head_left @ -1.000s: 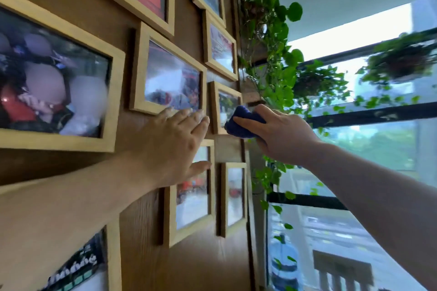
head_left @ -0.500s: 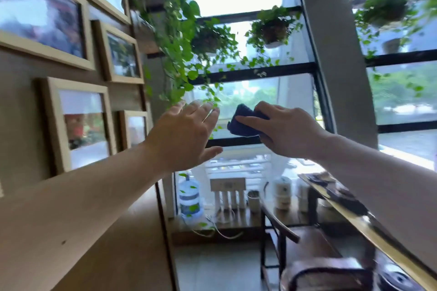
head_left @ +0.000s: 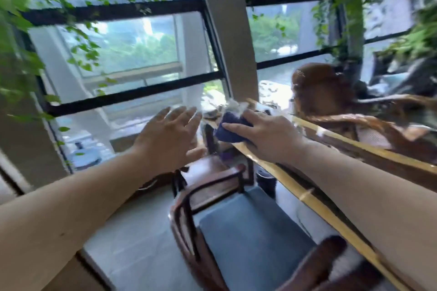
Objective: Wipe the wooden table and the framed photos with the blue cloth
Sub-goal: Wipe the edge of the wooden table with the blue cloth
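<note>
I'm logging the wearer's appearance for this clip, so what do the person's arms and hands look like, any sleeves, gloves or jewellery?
Both arms are bare from forearm to fingertips: no sleeves, gloves or watch show on the left hand or the right hand. Motion blur makes it impossible to rule out a thin ring.

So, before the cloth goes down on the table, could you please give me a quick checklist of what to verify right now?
1. Blue cloth in the right hand: ok, fingers closed on it.
2. Left hand free: ok, open and holding nothing.
3. Cloth above the wooden table edge: ok.
4. Cloth actually touching the wood: cannot tell, picture blurred.
5. Table surface free of objects: not ok, blurred items lie near the cloth.
6. Chair out of the arms' way: ok, it sits below them.
</note>
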Available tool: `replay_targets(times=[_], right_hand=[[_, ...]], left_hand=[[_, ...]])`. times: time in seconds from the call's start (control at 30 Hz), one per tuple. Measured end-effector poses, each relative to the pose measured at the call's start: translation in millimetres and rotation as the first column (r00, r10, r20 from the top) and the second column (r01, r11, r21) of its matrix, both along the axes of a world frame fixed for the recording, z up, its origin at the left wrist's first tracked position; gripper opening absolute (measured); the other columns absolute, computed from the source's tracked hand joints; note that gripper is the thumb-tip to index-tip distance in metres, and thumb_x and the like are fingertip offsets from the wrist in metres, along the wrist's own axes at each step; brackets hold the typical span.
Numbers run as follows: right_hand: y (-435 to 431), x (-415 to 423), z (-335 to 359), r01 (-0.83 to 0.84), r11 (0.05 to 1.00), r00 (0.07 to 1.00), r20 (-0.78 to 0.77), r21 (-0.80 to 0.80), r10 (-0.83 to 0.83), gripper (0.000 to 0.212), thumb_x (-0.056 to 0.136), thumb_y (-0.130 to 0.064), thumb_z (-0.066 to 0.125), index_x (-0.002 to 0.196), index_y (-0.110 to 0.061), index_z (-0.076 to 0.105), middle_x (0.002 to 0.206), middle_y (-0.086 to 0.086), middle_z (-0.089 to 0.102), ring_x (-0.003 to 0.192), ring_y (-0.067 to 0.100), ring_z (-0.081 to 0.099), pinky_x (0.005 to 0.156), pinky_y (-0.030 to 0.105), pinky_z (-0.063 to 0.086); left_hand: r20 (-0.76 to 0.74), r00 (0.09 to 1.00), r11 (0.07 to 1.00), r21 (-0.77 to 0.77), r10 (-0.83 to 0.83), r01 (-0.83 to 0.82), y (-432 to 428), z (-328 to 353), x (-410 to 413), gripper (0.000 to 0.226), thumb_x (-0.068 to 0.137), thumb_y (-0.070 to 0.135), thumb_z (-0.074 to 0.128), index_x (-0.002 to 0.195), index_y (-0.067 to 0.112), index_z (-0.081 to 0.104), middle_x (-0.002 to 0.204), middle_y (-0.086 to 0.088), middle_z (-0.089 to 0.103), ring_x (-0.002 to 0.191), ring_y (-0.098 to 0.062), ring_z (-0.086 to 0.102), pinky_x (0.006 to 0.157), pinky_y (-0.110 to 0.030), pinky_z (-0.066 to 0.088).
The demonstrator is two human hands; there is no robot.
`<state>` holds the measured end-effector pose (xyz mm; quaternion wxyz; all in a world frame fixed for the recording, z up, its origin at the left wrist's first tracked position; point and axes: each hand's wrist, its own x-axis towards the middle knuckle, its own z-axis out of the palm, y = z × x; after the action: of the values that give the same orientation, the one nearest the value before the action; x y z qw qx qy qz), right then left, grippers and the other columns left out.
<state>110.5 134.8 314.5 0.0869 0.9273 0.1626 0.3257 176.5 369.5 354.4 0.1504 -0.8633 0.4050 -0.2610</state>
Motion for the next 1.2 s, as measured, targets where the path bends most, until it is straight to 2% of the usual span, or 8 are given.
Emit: replay_targets(times=[0.17, 0.33, 0.43, 0.67, 0.9, 1.03, 1.13, 1.2], right_hand=[[-91.0, -67.4, -61.6, 0.163, 0.984, 0.976, -0.155, 0.066, -0.151, 0.051, 0.082, -0.024, 0.063, 0.131, -0.030, 0.054, 0.105, 0.009, 0.058, 0.085, 0.032, 0.061, 0.052, 0.040, 0.052], [-163.4, -141.6, -121.6, 0.318, 0.941, 0.924, -0.261, 0.115, -0.280, 0.051, 0.083, -0.025, 0.057, 0.134, -0.027, 0.052, 0.111, 0.011, 0.057, 0.092, 0.032, 0.060, 0.056, 0.040, 0.053], [-193.0, -180.6, -154.1, 0.397, 0.905, 0.885, -0.326, 0.151, -0.334, 0.050, 0.082, -0.028, 0.051, 0.132, -0.023, 0.053, 0.110, 0.014, 0.057, 0.086, 0.032, 0.061, 0.052, 0.037, 0.051], [-264.0, -251.5, -245.7, 0.624, 0.741, 0.752, -0.447, 0.247, -0.484, 0.053, 0.079, -0.021, 0.060, 0.132, -0.023, 0.054, 0.105, 0.011, 0.057, 0.082, 0.031, 0.060, 0.049, 0.035, 0.047], [-317.6, -256.8, -342.4, 0.804, 0.545, 0.574, -0.544, 0.237, -0.611, 0.066, 0.082, -0.032, 0.058, 0.143, -0.022, 0.036, 0.126, -0.002, 0.054, 0.112, 0.020, 0.054, 0.067, 0.037, 0.050], [-332.6, -255.8, -381.3, 0.816, 0.534, 0.554, -0.560, 0.220, -0.616, 0.061, 0.081, -0.029, 0.059, 0.138, -0.017, 0.044, 0.129, 0.001, 0.056, 0.113, 0.023, 0.054, 0.076, 0.038, 0.049], [-338.2, -259.5, -403.7, 0.801, 0.570, 0.562, -0.562, 0.185, -0.607, 0.058, 0.081, -0.026, 0.058, 0.136, -0.016, 0.046, 0.123, 0.003, 0.059, 0.106, 0.026, 0.055, 0.070, 0.039, 0.052], [-335.9, -263.7, -412.3, 0.786, 0.602, 0.559, -0.575, 0.138, -0.597, 0.058, 0.084, -0.028, 0.055, 0.139, -0.015, 0.044, 0.125, 0.006, 0.057, 0.106, 0.028, 0.054, 0.073, 0.041, 0.049]], left_hand=[[-0.117, 0.980, 0.986, 0.024, -0.159, 0.163, -106.6, -57.3, -30.9, 0.084, 0.083, 0.067, 0.032, 0.144, 0.009, 0.032, 0.151, -0.012, 0.038, 0.138, -0.028, 0.033, 0.116, -0.044, 0.025], [-0.209, 0.939, 0.956, 0.049, -0.272, 0.288, -192.1, -119.5, -68.5, 0.084, 0.083, 0.067, 0.035, 0.145, 0.011, 0.031, 0.153, -0.009, 0.035, 0.140, -0.025, 0.031, 0.116, -0.043, 0.024], [-0.275, 0.910, 0.938, 0.067, -0.311, 0.341, -229.3, -150.2, -86.4, 0.084, 0.083, 0.069, 0.033, 0.146, 0.014, 0.028, 0.154, -0.006, 0.032, 0.142, -0.024, 0.028, 0.117, -0.042, 0.021], [-0.390, 0.824, 0.878, 0.074, -0.410, 0.472, -316.5, -221.0, -127.8, 0.083, 0.083, 0.067, 0.039, 0.146, 0.013, 0.030, 0.153, -0.007, 0.035, 0.140, -0.025, 0.030, 0.116, -0.043, 0.024], [-0.517, 0.732, 0.844, 0.036, -0.443, 0.536, -367.0, -307.1, -146.3, 0.080, 0.085, 0.065, 0.038, 0.147, 0.015, 0.027, 0.154, -0.004, 0.033, 0.141, -0.021, 0.029, 0.117, -0.038, 0.022], [-0.569, 0.708, 0.841, 0.054, -0.418, 0.539, -379.6, -345.3, -146.3, 0.077, 0.087, 0.063, 0.038, 0.147, 0.016, 0.026, 0.154, -0.002, 0.033, 0.140, -0.020, 0.029, 0.117, -0.035, 0.022], [-0.605, 0.688, 0.839, 0.058, -0.401, 0.540, -384.6, -369.4, -146.3, 0.076, 0.087, 0.062, 0.038, 0.146, 0.016, 0.029, 0.152, -0.004, 0.037, 0.139, -0.022, 0.032, 0.116, -0.035, 0.023], [-0.605, 0.684, 0.835, 0.058, -0.407, 0.548, -386.4, -380.0, -147.8, 0.076, 0.086, 0.062, 0.039, 0.145, 0.015, 0.031, 0.151, -0.004, 0.039, 0.138, -0.022, 0.034, 0.115, -0.035, 0.024]])
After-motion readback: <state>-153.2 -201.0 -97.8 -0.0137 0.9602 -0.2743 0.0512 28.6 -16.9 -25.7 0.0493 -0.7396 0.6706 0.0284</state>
